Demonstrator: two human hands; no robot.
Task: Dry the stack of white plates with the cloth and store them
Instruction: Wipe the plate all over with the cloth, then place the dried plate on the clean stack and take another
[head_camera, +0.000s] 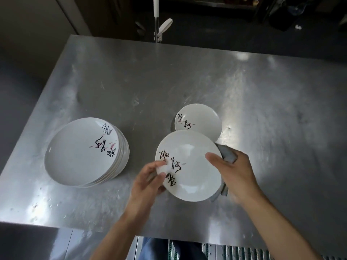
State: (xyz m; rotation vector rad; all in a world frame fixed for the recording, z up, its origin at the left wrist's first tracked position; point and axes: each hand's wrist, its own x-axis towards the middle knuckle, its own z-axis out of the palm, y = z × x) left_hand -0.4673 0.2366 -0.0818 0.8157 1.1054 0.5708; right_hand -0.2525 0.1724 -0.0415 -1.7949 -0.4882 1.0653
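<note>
Over near edge of steel table (187,81): held plate (189,166), face up, pinched at left rim by left hand (148,182), clasped at right rim with grey cloth (228,155) beneath by right hand (234,175). Just behind, flat on table: single plate (201,119). Well left: stack of white plates (82,152).

A round white plate with black brush lettering (189,166) is held above the scratched steel worktop (206,76), near its front edge. The left hand (148,182) pinches its left rim; the right hand (234,175) grips the right rim with a grey cloth (228,155) underneath. A matching single plate (199,121) lies just behind. A stack of white plates (84,152) sits towards the left edge.
</note>
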